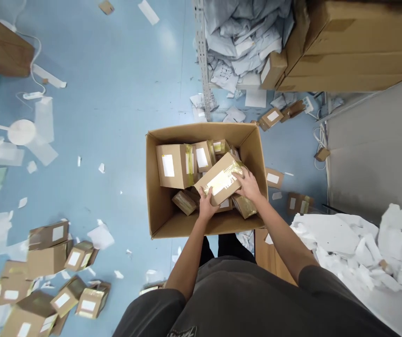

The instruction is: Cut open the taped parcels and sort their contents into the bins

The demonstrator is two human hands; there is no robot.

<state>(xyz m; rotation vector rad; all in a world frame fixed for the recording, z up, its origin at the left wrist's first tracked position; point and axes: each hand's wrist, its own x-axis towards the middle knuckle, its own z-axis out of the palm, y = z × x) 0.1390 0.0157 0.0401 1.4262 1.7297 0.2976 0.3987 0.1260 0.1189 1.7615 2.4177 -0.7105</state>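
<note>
A taped cardboard parcel [227,169] with a white label is gripped between both my hands, tilted, over the inside of a large open carton [162,220]. My left hand [207,205] grasps its near left end. At its right end, my right hand [248,183] wraps the fingers over the tape. Beneath and around it lie several smaller parcels: a bigger labelled box [172,164] on the left, a narrow labelled box [202,158] behind, and a tape-wrapped box [185,202] toward the near side. What lies under the held parcel is partly hidden.
Several parcels [48,260] and paper scraps lie on the blue floor [116,93] at left. Grey mailing bags [246,32] fill a metal rack [201,51] at the back, next to big cartons [355,47]. Crumpled white paper [348,243] is heaped at right.
</note>
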